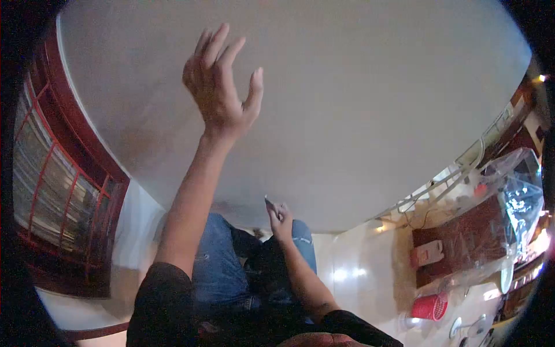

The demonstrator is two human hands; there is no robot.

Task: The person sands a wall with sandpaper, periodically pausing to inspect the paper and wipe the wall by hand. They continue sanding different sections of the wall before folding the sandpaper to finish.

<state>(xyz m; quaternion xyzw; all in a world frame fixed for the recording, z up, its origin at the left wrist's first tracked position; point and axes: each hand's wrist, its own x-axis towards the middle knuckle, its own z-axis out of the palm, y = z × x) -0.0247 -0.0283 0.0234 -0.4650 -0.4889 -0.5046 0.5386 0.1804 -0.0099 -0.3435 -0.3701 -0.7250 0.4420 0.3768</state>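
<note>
A broad pale wall (370,115) fills most of the view ahead. High up in front of it is my left hand (219,92), its fingers spread and curved, with nothing in them. My right hand (281,222) is low, just above my knees and near the bottom of the wall. Its fingers are closed around a small, dark, flat piece (267,201) whose tip points up toward the wall. What kind of thing it is I cannot tell. My bent legs in blue jeans (217,260) show below, between my arms.
At the left is a window (55,185) with a red frame and bars. On the right stands brown furniture (468,237) under clear plastic, with a whitish jug (428,253) by it. A red basket (429,307) rests on the shiny pale floor (358,283).
</note>
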